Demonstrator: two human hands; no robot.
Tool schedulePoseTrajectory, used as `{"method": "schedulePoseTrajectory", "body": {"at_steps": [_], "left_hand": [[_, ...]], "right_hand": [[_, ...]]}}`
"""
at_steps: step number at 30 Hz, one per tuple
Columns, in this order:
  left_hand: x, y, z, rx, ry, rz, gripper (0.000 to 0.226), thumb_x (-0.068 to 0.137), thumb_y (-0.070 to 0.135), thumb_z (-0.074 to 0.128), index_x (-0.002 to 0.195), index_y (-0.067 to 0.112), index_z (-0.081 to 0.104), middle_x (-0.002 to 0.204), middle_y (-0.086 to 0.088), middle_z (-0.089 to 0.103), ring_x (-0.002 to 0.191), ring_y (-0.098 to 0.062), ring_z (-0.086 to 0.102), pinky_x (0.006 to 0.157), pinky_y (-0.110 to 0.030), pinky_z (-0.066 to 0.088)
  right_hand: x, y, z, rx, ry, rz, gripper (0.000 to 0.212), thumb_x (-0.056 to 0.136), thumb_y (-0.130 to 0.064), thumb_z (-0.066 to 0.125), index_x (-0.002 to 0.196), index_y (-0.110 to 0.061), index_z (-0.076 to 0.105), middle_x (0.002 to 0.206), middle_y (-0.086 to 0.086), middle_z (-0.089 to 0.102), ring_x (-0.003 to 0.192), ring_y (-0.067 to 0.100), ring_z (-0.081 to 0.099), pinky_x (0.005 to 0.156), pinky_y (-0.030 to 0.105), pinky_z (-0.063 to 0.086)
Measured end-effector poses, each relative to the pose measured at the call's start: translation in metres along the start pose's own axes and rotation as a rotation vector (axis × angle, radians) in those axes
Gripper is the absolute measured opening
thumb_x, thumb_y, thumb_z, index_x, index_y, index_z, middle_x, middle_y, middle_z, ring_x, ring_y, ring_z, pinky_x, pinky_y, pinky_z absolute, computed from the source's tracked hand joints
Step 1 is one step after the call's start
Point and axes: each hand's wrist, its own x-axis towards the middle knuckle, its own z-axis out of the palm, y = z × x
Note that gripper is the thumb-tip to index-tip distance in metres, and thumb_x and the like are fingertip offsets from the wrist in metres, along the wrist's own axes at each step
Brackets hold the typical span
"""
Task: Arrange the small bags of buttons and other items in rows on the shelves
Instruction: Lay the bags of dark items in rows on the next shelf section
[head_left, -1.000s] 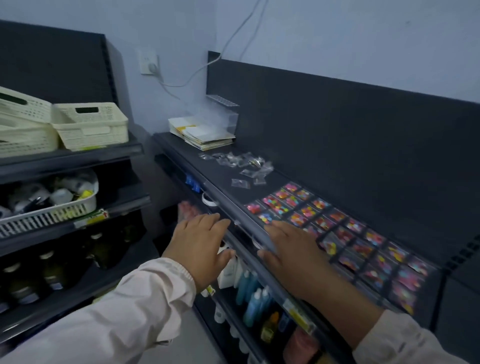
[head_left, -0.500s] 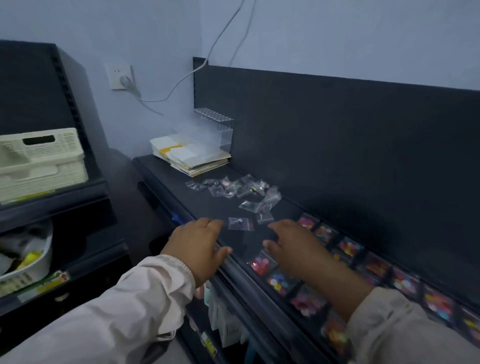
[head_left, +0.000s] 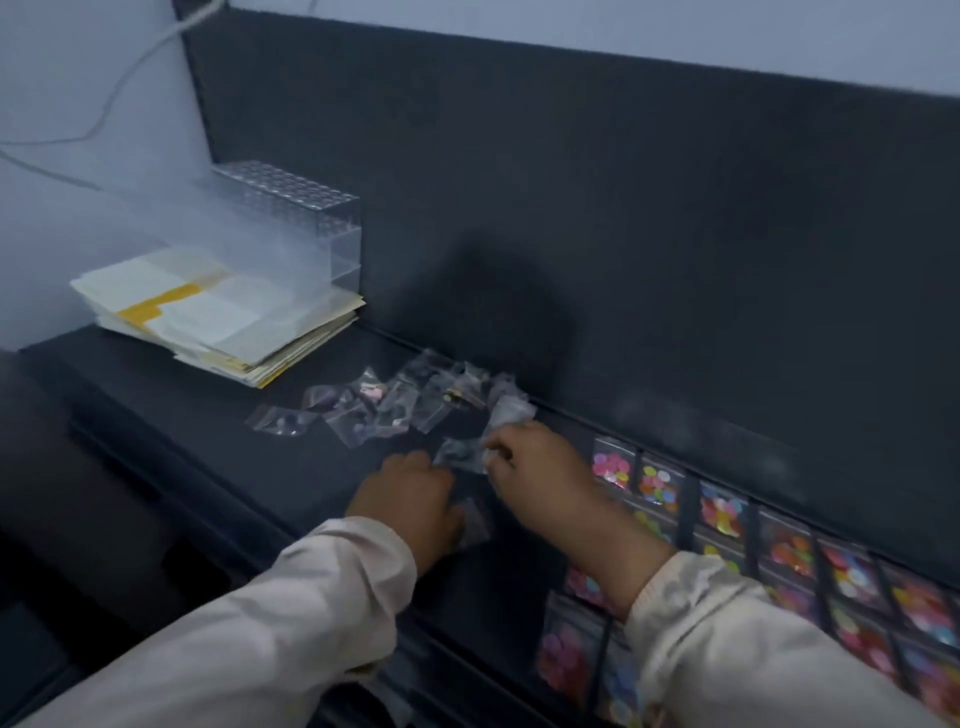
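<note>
right hand (head_left: 535, 470) pinches clear bag (head_left: 460, 453); left hand (head_left: 408, 501) grip unclear; loose bags (head_left: 384, 408), papers (head_left: 208, 312) beyond.

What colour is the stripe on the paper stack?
Yellow stripe on the white paper stack; head view shows it.

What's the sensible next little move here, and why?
Probably carry the small clear bag that the right hand pinches to the rows of button bags, extending them leftward. A loose pile lies unsorted beyond it.
</note>
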Motion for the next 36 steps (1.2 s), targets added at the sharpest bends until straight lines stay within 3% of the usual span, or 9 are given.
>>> {"method": "schedulePoseTrajectory", "body": {"at_steps": [11, 15, 20, 22, 24, 26, 28, 33, 36], "left_hand": [[0.062, -0.067, 0.002, -0.196, -0.155, 0.317, 0.014, 0.087, 0.024, 0.056, 0.092, 0.017, 0.066, 0.104, -0.002, 0.053, 0.102, -0.021, 0.053, 0.087, -0.028, 0.043], [0.069, -0.092, -0.001, -0.342, -0.142, 0.251, 0.016, 0.084, 0.020, 0.055, 0.069, 0.025, 0.051, 0.087, 0.003, 0.057, 0.086, -0.016, 0.058, 0.073, -0.027, 0.044], [0.069, -0.105, -0.007, -0.615, -0.025, 0.125, 0.021, 0.083, 0.024, 0.062, 0.069, 0.023, 0.046, 0.074, 0.005, 0.058, 0.075, -0.015, 0.057, 0.068, -0.029, 0.043], [0.069, -0.105, -0.009, -0.750, -0.012, 0.061, 0.022, 0.082, 0.022, 0.066, 0.071, 0.023, 0.047, 0.076, 0.003, 0.058, 0.076, -0.017, 0.058, 0.067, -0.028, 0.044], [0.069, -0.101, -0.014, -0.932, -0.044, -0.012, 0.021, 0.081, 0.017, 0.069, 0.079, 0.025, 0.049, 0.083, 0.001, 0.060, 0.078, -0.019, 0.060, 0.073, -0.033, 0.051], [0.068, -0.094, -0.022, -1.110, -0.111, -0.068, 0.023, 0.081, 0.008, 0.069, 0.091, 0.022, 0.052, 0.086, -0.002, 0.060, 0.078, -0.019, 0.060, 0.072, -0.035, 0.054], [0.067, -0.084, -0.030, -1.265, -0.175, -0.108, 0.022, 0.083, 0.000, 0.065, 0.098, 0.014, 0.056, 0.086, -0.007, 0.059, 0.081, -0.022, 0.060, 0.069, -0.033, 0.053], [0.050, -0.040, -0.041, -1.501, -0.275, -0.184, 0.020, 0.086, -0.004, 0.057, 0.082, 0.015, 0.062, 0.089, -0.007, 0.062, 0.093, -0.025, 0.059, 0.063, -0.029, 0.051], [0.030, 0.001, -0.044, -1.546, -0.372, -0.167, 0.021, 0.088, -0.002, 0.055, 0.078, 0.016, 0.059, 0.112, -0.014, 0.062, 0.109, -0.032, 0.057, 0.055, -0.029, 0.050]], "right_hand": [[0.052, -0.019, 0.041, -0.180, -0.021, 0.083, 0.037, 0.092, -0.016, 0.052, 0.128, -0.022, 0.056, 0.131, -0.001, 0.057, 0.122, 0.021, 0.041, 0.100, 0.025, 0.034], [0.062, -0.023, 0.052, -0.241, -0.090, 0.155, 0.042, 0.089, -0.013, 0.053, 0.128, -0.029, 0.054, 0.129, -0.001, 0.056, 0.122, 0.022, 0.042, 0.102, 0.030, 0.037], [0.067, -0.031, 0.055, -0.288, -0.107, 0.148, 0.054, 0.084, -0.010, 0.056, 0.133, -0.031, 0.047, 0.126, -0.001, 0.054, 0.119, 0.023, 0.042, 0.100, 0.029, 0.037], [0.064, -0.034, 0.056, -0.248, -0.090, 0.155, 0.047, 0.085, -0.010, 0.055, 0.128, -0.029, 0.052, 0.121, 0.001, 0.055, 0.115, 0.022, 0.045, 0.094, 0.025, 0.038], [0.059, -0.036, 0.054, -0.105, -0.048, 0.214, 0.032, 0.086, -0.011, 0.054, 0.114, -0.027, 0.060, 0.112, 0.002, 0.056, 0.106, 0.022, 0.053, 0.084, 0.022, 0.042], [0.050, -0.039, 0.045, 0.169, 0.020, 0.315, 0.019, 0.086, -0.009, 0.056, 0.090, -0.026, 0.062, 0.093, 0.001, 0.059, 0.081, 0.019, 0.064, 0.072, 0.021, 0.051], [0.037, -0.043, 0.032, 0.457, 0.158, 0.416, 0.024, 0.084, -0.003, 0.059, 0.074, -0.024, 0.057, 0.072, -0.003, 0.058, 0.060, 0.011, 0.057, 0.055, 0.017, 0.049], [-0.018, -0.042, -0.002, 1.152, 0.397, 0.701, 0.026, 0.088, 0.000, 0.056, 0.072, -0.018, 0.045, 0.056, 0.000, 0.056, 0.050, 0.011, 0.050, 0.043, 0.019, 0.041], [-0.067, -0.033, -0.023, 1.406, 0.464, 0.784, 0.019, 0.091, -0.001, 0.051, 0.079, -0.016, 0.046, 0.055, -0.001, 0.063, 0.057, 0.013, 0.055, 0.043, 0.018, 0.044]]}}
